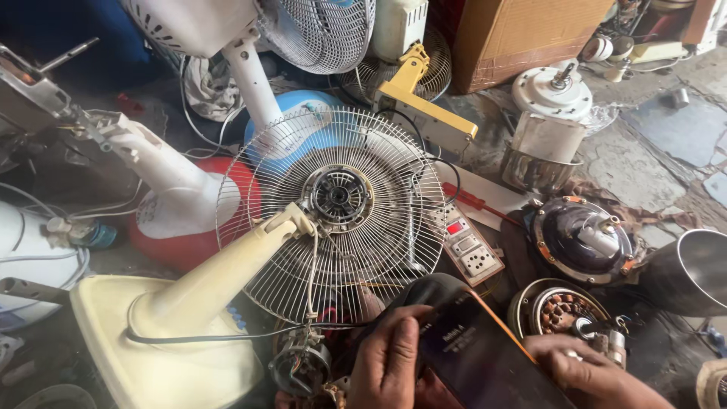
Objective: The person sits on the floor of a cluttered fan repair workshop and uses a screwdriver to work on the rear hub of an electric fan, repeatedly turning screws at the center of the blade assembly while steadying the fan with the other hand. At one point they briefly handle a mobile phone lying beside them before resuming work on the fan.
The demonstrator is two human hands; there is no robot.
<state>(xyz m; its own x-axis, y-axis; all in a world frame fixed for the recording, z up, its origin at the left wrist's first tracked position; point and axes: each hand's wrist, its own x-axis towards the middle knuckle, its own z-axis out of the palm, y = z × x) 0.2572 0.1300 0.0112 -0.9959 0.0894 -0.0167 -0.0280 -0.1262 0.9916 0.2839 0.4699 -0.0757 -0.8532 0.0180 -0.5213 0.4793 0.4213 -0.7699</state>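
Both hands are working low in the view, over a dark, flat, glossy rectangular device with an orange edge (473,352). The left hand (390,360) is gripping its near-left corner, fingers curled round the rounded black end. The right hand (587,371) is lying along its right side, fingers bent; whether they are actually pinching anything there I cannot tell, since a small metal part sits just beside them.

The cream plastic pedestal fan (174,326) is lying tipped on the ground, its stem pointing up toward the round wire rear guard (333,212), which is bare: no blade and no front grille are mounted, and the black ribbed motor hub (338,195) is showing at the centre. So the fan is looking well stripped down, with reassembly apparently still ahead. A thin black cable (227,335) is trailing from the base toward a small dark motor (301,367) near the left hand.

Around them: a white socket board with a red switch (469,246), a red-handled screwdriver (473,201), an opened motor with copper windings (556,310), a domed black housing with an orange-brown rim (583,238), and a dull steel pot (693,269). The metal is looking worn, the plastic yellowed, the stone floor (666,144) dusty.
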